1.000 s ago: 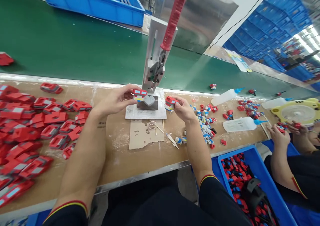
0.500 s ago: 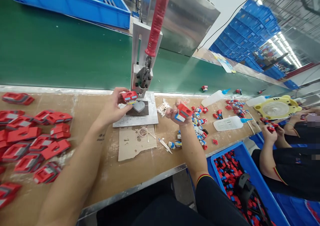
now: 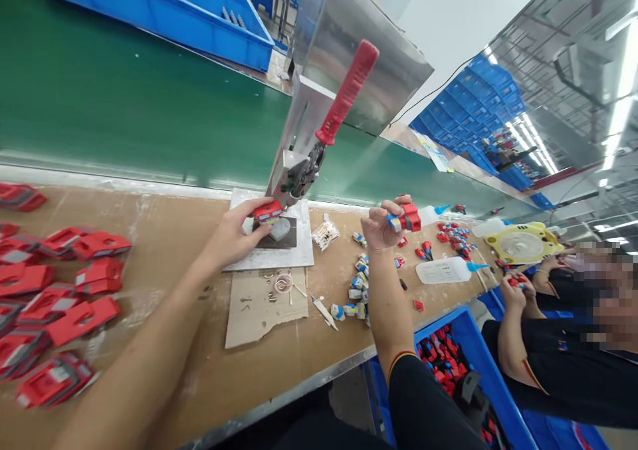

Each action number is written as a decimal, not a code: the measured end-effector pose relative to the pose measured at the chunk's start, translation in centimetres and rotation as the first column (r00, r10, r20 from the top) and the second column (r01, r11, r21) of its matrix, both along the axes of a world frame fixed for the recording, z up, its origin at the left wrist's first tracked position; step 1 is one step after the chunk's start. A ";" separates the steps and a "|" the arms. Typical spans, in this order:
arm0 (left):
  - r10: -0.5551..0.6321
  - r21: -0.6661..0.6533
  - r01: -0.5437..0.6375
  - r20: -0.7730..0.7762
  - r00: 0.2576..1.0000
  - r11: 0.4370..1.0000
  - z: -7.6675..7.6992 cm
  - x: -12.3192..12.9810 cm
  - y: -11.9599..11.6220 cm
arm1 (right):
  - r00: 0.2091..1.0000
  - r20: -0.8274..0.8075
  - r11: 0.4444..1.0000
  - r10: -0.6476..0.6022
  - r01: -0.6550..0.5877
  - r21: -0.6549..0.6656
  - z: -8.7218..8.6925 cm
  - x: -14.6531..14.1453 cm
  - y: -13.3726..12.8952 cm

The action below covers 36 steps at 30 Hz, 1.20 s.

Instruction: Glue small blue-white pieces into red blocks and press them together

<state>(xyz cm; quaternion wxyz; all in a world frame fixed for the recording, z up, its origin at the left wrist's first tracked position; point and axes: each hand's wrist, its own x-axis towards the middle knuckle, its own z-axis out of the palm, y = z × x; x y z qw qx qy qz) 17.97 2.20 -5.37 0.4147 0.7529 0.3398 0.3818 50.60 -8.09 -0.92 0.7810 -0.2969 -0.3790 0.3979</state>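
My left hand (image 3: pixel 238 232) is closed on a small red toy car part (image 3: pixel 268 210) with a yellow and blue lower edge. It holds the part beside the grey heart-shaped block (image 3: pixel 279 228) on the metal base plate (image 3: pixel 299 256), under the lever clamp with a red handle (image 3: pixel 349 91). Raised over the bench to the right, my right hand (image 3: pixel 381 227) grips a red toy part with blue and white sections (image 3: pixel 409 218) between thumb and fingers. Below that hand lie several small blue, white and yellow pieces (image 3: pixel 356 284).
Several red car bodies (image 3: pixel 90 317) cover the bench's left side. Stained cardboard (image 3: pixel 254 324) lies before the clamp, with a pointed white tool (image 3: pixel 325 312) beside it. Glue bottles (image 3: pixel 443 270) and a yellow fan (image 3: pixel 523 242) are to the right. A co-worker's hands (image 3: pixel 516 290) hold red parts.
My right hand has moved right and slightly up, turning its red part. The left hand stays by the heart-shaped block with its part. The view has tilted.
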 end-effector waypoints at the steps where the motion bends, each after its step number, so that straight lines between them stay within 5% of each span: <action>1: 0.005 0.005 -0.005 0.012 1.000 1.000 -0.1 0.0 0.1 | 1.000 0.012 1.000 -0.005 0.005 0.003 -0.2 -0.3 -0.2; 4: 0.015 0.008 -0.016 0.046 0.999 1.000 -0.5 0.0 0.3 | 0.995 0.086 0.989 -0.043 0.055 -0.141 -1.2 -1.5 -1.1; 7: 0.005 -0.004 -0.005 0.054 0.999 1.000 -0.7 0.1 0.4 | 0.969 0.208 0.905 -0.133 0.204 -0.372 -2.0 -2.4 -2.0; 10: -0.013 0.012 0.012 0.040 0.999 1.000 -0.7 0.1 0.3 | 0.962 0.264 0.854 -0.072 0.196 -0.482 -2.3 -2.7 -2.6; 15: -0.046 0.037 0.045 0.027 0.999 0.998 -0.9 0.3 0.1 | 0.972 0.229 0.858 -0.055 0.163 -0.487 -2.7 -2.5 -3.0; 21: 0.002 0.024 -0.001 -0.046 0.999 1.000 -1.5 0.8 -0.1 | 0.957 0.274 0.947 0.096 -0.003 -0.320 -2.1 -0.9 -2.7; 24: -0.011 0.022 0.013 -0.069 0.998 1.000 -1.5 1.1 -0.3 | 0.759 0.637 0.913 0.133 0.156 -0.377 -1.0 1.2 -0.5; 26: -0.024 0.039 0.027 -0.064 0.998 0.999 -1.5 1.4 -0.4 | 0.407 0.892 0.825 0.196 0.424 -0.374 -0.5 2.8 2.1; 28: -0.028 0.050 0.031 -0.057 0.998 0.998 -1.6 1.6 -0.5 | 0.214 0.942 0.774 0.257 0.538 -0.334 -0.4 4.0 5.0; 32: -0.028 0.069 0.031 -0.042 0.999 0.997 -2.0 1.9 -0.6 | 0.066 0.930 0.750 0.360 0.573 -0.331 -1.1 4.7 9.9; 36: -0.023 0.101 0.024 -0.012 1.000 0.995 -2.4 2.1 -0.6 | -0.016 0.909 0.748 0.416 0.575 -0.332 -1.8 4.1 11.8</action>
